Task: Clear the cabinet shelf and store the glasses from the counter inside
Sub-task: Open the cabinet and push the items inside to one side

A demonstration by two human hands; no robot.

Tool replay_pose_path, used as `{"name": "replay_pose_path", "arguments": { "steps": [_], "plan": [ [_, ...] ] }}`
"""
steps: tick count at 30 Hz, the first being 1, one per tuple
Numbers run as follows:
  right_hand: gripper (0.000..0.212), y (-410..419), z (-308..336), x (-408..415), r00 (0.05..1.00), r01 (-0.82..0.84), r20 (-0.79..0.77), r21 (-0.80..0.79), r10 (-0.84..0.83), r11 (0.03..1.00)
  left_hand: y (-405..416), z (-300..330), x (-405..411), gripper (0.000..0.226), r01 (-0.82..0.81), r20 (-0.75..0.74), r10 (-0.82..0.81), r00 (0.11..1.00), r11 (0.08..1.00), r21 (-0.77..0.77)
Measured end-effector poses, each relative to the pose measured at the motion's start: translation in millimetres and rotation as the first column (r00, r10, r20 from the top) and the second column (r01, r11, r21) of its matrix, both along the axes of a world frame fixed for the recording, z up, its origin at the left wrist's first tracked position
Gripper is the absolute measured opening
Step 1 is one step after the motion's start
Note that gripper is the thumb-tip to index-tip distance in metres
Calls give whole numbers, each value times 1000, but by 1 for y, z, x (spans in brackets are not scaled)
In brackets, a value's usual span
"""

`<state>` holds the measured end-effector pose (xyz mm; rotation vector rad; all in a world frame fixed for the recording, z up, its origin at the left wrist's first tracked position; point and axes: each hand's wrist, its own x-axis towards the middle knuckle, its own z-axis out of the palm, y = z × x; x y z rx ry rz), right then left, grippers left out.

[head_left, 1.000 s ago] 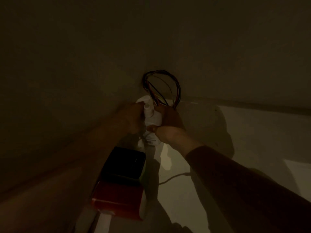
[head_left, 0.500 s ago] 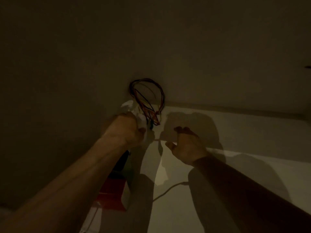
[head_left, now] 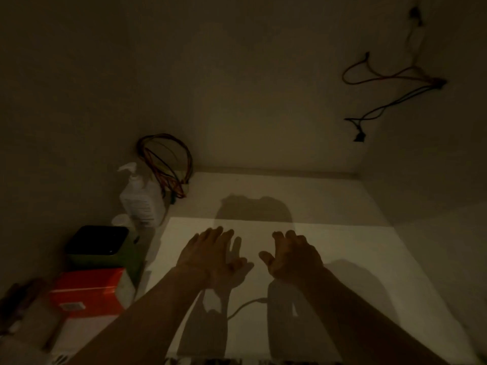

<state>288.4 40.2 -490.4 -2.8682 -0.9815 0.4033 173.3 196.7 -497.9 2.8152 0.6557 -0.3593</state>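
Both your hands have let go of the white pump bottle and pulled back over the bare shelf; your left hand and right hand hover spread and empty, well apart from everything. Stacked at the left are a red box and, behind it, a green box with a dark lid; the bottle stands in the corner touching a coil of wires. Reaching back there, you could snag those wires and tip the bottle. No glasses or counter are in view, and the dim light blurs what lies at far left.
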Motion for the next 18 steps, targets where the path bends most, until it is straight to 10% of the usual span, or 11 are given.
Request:
{"name": "replay_pose_path", "arguments": {
  "steps": [18],
  "plan": [
    [62,-40,-6,-30,994,61,-86,-70,-67,996,-46,-8,-14,85,84,-39,-84,996,996,7]
  ]
}}
